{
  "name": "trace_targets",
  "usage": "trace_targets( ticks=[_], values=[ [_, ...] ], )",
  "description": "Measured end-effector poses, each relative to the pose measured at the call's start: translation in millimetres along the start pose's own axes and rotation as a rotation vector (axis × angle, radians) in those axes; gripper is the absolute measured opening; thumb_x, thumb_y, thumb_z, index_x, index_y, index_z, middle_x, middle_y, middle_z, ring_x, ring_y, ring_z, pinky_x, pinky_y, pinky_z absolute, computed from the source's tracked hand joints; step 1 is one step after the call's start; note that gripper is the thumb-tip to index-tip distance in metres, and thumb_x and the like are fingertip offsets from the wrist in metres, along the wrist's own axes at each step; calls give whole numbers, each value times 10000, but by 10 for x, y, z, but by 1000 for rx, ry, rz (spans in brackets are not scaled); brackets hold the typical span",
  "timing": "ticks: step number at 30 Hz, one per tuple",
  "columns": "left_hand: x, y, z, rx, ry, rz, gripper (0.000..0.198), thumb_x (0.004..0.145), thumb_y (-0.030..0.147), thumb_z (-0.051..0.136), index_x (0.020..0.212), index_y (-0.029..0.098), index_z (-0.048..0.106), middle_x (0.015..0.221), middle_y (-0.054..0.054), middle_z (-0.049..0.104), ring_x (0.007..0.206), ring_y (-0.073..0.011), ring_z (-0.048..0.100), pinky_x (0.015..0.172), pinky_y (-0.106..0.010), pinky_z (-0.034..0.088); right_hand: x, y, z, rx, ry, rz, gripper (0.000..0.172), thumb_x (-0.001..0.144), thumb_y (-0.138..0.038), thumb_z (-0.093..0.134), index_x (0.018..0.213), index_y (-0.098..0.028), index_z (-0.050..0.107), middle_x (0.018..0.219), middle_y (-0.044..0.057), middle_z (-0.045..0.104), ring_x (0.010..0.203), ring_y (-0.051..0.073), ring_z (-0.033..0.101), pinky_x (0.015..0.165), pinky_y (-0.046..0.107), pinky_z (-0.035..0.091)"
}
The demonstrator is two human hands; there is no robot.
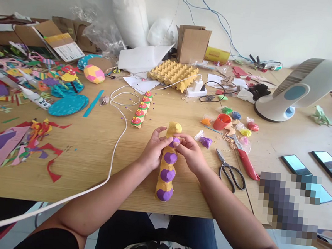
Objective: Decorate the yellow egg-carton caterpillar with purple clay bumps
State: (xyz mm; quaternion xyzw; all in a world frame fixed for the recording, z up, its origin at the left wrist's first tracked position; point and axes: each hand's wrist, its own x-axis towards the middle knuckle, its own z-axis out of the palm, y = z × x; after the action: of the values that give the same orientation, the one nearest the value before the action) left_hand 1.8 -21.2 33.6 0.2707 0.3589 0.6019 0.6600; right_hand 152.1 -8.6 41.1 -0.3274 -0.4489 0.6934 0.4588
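A strip cut from a yellow egg carton lies lengthwise in front of me on the table. Purple clay covers several of its bumps, and the far end bump is bare yellow. My left hand grips the strip's left side near the far end, thumb on a purple patch. From the right, my right hand holds the same spot, its thumb and fingers pressed on that patch and the strip's edge. Just right of the hands sits a bag of purple clay. Beyond them stands a finished-looking painted carton strip in red and green.
Scissors and a red-handled knife lie to the right, near a red cup and bagged clays. A white cable crosses the left side. Paper scraps, an egg tray, a fan and phones surround.
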Motion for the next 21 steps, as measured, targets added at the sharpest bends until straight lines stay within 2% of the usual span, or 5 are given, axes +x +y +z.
trace_targets(
  ticks=[8, 14, 21],
  values=[
    [4, -2, -14, 42, 38, -26, 636, 735, 320, 845, 1234, 265, 454, 807, 30, 733, 678, -137, 681, 670, -246, 510, 6, 52, 7, -27, -20, -29, 334, 750, -383, 865, 1016, -246, 717, 865, -10, 691, 824, 142, 630, 784, 289, 507],
    [17, 41, 4, -31, -22, -61, 512, 806, 396, 797, 1223, 230, 552, 988, -27, 737, 759, -151, 697, 665, -254, 521, -27, -13, 13, 44, 18, 70, 341, 756, -385, 851, 1043, -272, 705, 879, -26, 688, 814, 134, 611, 741, 265, 476],
    [42, 71, -22, -41, -54, -82, 533, 780, 263, 798, 1254, 252, 554, 937, -8, 739, 693, -135, 678, 613, -236, 496, -10, -13, -21, 102, 49, 99, 301, 768, -372, 832, 1024, -283, 703, 903, -36, 684, 819, 128, 601, 723, 255, 444]
  ],
)
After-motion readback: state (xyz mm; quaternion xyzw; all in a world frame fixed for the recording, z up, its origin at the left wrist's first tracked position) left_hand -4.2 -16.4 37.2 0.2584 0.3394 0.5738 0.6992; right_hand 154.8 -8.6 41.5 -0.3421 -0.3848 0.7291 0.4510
